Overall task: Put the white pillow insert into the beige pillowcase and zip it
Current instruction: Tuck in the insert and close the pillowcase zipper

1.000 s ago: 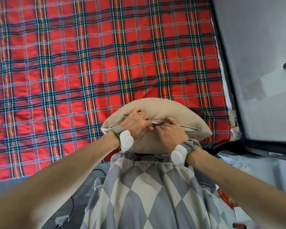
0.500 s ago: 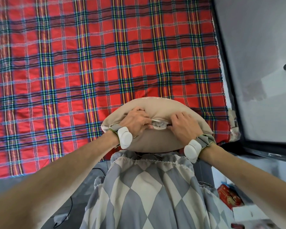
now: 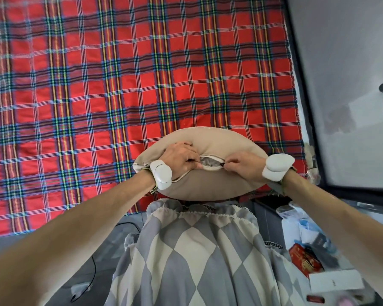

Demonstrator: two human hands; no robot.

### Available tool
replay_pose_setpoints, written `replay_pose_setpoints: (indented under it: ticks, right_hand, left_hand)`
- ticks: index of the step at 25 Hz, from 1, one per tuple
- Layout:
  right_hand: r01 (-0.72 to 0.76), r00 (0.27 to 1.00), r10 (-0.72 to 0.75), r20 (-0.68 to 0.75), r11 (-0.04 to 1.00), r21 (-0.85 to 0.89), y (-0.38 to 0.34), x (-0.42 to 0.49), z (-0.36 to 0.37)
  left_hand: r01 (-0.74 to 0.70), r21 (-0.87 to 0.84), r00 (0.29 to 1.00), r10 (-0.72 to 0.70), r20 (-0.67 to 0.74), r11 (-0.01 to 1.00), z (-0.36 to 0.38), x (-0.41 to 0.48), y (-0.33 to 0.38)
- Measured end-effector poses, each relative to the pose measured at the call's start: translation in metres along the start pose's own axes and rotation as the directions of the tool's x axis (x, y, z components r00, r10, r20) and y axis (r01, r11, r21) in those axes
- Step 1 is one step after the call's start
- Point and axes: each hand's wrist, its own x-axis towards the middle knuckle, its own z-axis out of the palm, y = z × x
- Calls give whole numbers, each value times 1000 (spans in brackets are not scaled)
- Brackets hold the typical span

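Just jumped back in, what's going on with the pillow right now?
A person holds the beige pillowcase at the near edge of a red plaid blanket. The left hand grips the fabric beside the opening, and the right hand pinches the zipper pull. The white pillow insert is inside, showing through a gap between the hands, so zipping isn't finished.

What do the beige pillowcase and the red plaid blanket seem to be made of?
Beige pillowcase: soft, matte woven fabric, perhaps cotton; its surface dents and puckers. Red plaid blanket: matte woven cloth; coloured threads cross visibly, right edge frayed.
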Motion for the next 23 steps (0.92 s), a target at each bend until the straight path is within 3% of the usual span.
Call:
replay_pose_setpoints:
  ticks: [2,4,6,11,15,19,21,23]
  right_hand:
    - [-12,1000,11,-29,999,-33,-1,3,0]
    - [-71,980,21,-199,967,-245,-7,14,12]
    - [-57,963,-2,-269,976,-211,-15,22,14]
    - [55,998,-55,-13,998,28,-11,19,5]
    - [66,966,-99,-240,988,-140,-19,25,20]
    - [170,984,-162,-78,978,118,-25,36,18]
    - [140,990,-135,-47,981,131,-24,32,20]
    - [130,990,-124,-64,987,99,-23,26,21]
  left_hand:
    - [-2,-24,1000,3,14,1000,1,4,3]
    - [13,-35,1000,-13,-2,999,-2,10,4]
    - [40,-43,999,-39,3,998,-7,14,3]
    - [71,-64,997,-68,44,995,-2,8,4]
    - [90,-59,995,-87,55,994,-6,12,1]
    - [115,-24,992,-114,56,993,-2,4,-8]
    - [100,10,992,-100,80,995,4,2,-6]
    - [24,44,1000,-25,19,999,6,0,-1]
